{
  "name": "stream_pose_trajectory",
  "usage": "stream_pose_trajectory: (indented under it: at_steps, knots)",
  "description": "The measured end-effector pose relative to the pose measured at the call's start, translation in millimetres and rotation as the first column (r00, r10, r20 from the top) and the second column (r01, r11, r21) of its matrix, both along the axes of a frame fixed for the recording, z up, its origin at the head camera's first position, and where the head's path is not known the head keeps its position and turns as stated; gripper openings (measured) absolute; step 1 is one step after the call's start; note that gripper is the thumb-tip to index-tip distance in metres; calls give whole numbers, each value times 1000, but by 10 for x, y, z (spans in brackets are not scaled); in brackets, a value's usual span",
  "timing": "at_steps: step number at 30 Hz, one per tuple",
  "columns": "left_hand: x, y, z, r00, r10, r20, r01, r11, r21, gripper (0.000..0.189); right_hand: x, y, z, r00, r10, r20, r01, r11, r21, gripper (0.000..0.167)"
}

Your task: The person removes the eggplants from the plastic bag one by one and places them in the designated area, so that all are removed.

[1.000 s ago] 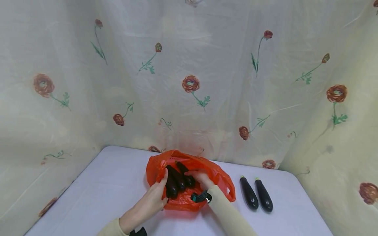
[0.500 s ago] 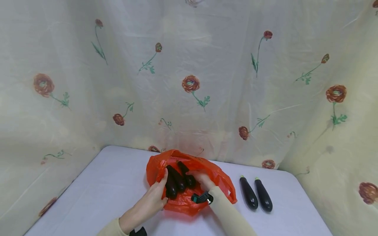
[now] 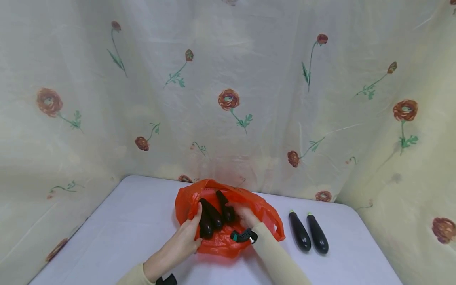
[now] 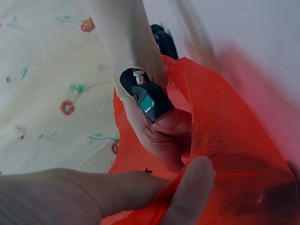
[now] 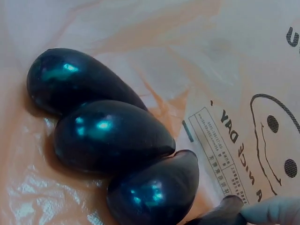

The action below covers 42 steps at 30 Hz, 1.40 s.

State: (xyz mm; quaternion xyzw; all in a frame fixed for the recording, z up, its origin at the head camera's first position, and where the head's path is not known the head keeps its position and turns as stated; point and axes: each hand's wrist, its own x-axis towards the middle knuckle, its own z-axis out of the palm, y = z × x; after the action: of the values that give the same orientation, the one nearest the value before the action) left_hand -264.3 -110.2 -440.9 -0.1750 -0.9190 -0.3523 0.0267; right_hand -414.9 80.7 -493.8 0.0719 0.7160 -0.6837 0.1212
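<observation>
A red plastic bag (image 3: 263, 209) lies with its mouth open toward me on the table. My left hand (image 3: 185, 233) holds the bag's near left edge, and the left wrist view shows its thumb (image 4: 192, 187) pinching the red film. Inside lie dark glossy eggplants: one at the left (image 3: 206, 225), one in the middle (image 3: 213, 217) and one at the right (image 3: 227, 211). My right hand (image 3: 243, 213) reaches into the bag and grips the right eggplant; its thumb is hidden in the head view. Close up, a finger (image 5: 272, 211) touches a dark narrow end.
Two more eggplants, one nearer the bag (image 3: 300, 231) and one farther right (image 3: 318, 234), lie side by side outside it. The white table (image 3: 142, 213) is bordered by a flower-printed curtain (image 3: 263, 118) at the back and sides.
The right eggplant has shifted slightly away from the middle one and stands more upright, with my right hand on it. My left hand keeps its hold on the bag.
</observation>
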Motion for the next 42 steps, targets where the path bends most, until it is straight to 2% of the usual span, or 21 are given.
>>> stream_pose_trajectory:
  at_steps: [4,11,17,21,25,29,32,34,42]
  knots:
    - [10,12,-2,1000,-7,4,7,1000,5,102,7,11,20,1000,2,22,-1,1000,-21,17]
    - [5,9,0,999,-1,47,0,1000,25,103,61,33,80,999,29,25,-27,997,-68,24]
    - [0,2,-5,997,0,72,-1,1000,27,101,127,26,135,997,66,45,-58,986,-157,27]
    - [-1,-7,-6,998,0,65,-2,999,36,100,177,25,162,995,67,73,-49,973,-223,26]
    - [-4,-15,-4,999,4,39,-6,999,31,99,219,37,177,994,92,64,-73,965,-253,29]
    - [-9,-15,-9,999,3,32,-4,1000,25,98,276,91,163,986,167,11,-155,935,-318,37]
    - [-9,-9,-14,999,4,38,-5,1000,29,99,318,138,158,979,206,6,-189,910,-369,39]
    - [-7,-5,-14,999,4,41,-5,999,34,100,341,160,164,978,209,18,-185,902,-391,39]
    - [-5,5,-4,998,-4,70,0,999,48,102,482,197,231,978,173,116,-110,904,-414,33]
